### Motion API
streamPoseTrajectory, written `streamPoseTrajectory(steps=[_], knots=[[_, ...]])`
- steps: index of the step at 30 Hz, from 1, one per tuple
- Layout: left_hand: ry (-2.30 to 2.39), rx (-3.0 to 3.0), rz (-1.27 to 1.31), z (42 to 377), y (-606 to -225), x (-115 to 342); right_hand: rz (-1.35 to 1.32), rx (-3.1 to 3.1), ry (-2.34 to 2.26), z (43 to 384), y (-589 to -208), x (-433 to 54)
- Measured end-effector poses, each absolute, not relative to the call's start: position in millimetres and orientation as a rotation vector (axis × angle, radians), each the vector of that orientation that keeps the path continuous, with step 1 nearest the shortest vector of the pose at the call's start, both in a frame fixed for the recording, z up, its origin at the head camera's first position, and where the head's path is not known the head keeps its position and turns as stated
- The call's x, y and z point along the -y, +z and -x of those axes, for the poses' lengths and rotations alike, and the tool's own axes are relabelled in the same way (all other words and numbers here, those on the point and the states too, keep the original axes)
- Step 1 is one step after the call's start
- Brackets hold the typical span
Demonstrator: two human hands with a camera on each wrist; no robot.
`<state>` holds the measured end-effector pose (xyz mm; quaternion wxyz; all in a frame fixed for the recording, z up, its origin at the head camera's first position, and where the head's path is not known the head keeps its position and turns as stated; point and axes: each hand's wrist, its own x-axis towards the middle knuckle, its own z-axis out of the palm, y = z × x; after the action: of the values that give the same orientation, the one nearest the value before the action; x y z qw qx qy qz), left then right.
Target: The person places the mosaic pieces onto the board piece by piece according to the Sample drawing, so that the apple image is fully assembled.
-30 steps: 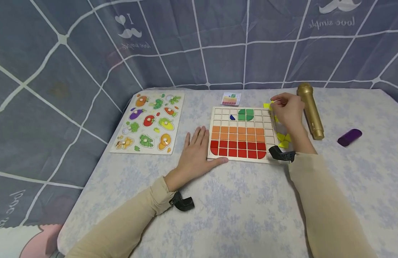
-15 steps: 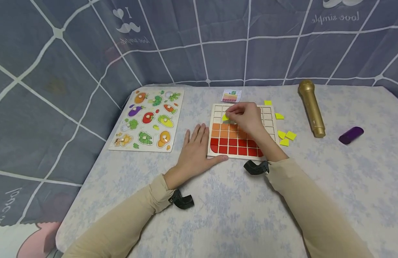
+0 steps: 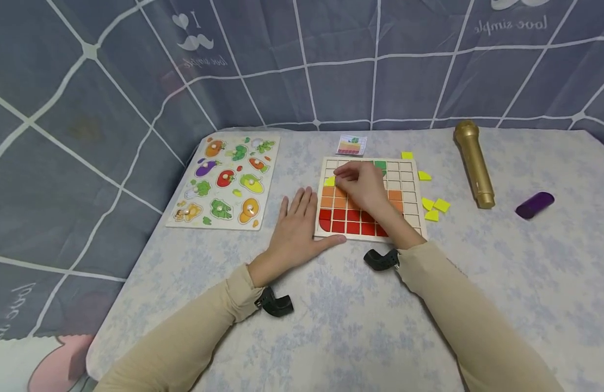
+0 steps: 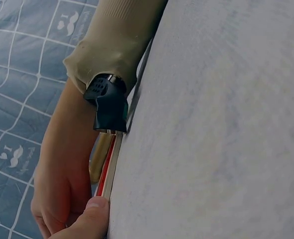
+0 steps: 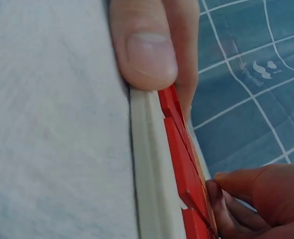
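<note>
My left hand (image 3: 293, 234) lies flat on the table, its fingers along the left side of a wooden grid board (image 3: 412, 209). Its thumb (image 5: 149, 55) rests at the board's front edge. Over the board, my right hand (image 3: 364, 186) pinches a yellow tile (image 3: 329, 181) at the left column, just above the orange tiles (image 3: 327, 201). In the right wrist view its thumb and finger come together low at the right. Red tiles (image 3: 338, 227) fill the front rows. Part of a green tile (image 3: 380, 164) shows behind the right hand, which hides the board's middle.
Several loose yellow tiles (image 3: 442, 205) lie right of the board. A small pattern card (image 3: 351, 145) is behind it. Farther right are a gold microphone (image 3: 474, 166) and a purple object (image 3: 534, 206). A vegetable peg puzzle (image 3: 223, 182) lies at left. A grid-patterned curtain (image 3: 341, 92) hangs behind.
My right hand has moved left from the loose yellow tiles onto the board, bringing a yellow tile to the left column. My left hand has stayed in place.
</note>
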<state>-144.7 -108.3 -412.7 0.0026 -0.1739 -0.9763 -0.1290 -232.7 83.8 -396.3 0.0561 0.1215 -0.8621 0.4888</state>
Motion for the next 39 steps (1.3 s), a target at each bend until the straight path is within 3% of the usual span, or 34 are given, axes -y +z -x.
streamPoseTrajectory(steps=[13,27,39], knots=[[-0.396,3.072,0.525,144.4,-412.0,112.2,-0.309,2.601,1.350,240.4,-377.6,-107.0],[-0.394,3.062,0.540,144.0,-411.5,108.6,0.110,2.636,1.259,249.7,-379.1,-189.0],[-0.417,3.069,0.533,143.2,-413.2,105.7,-0.144,2.816,1.033,263.7,-392.8,-201.3]])
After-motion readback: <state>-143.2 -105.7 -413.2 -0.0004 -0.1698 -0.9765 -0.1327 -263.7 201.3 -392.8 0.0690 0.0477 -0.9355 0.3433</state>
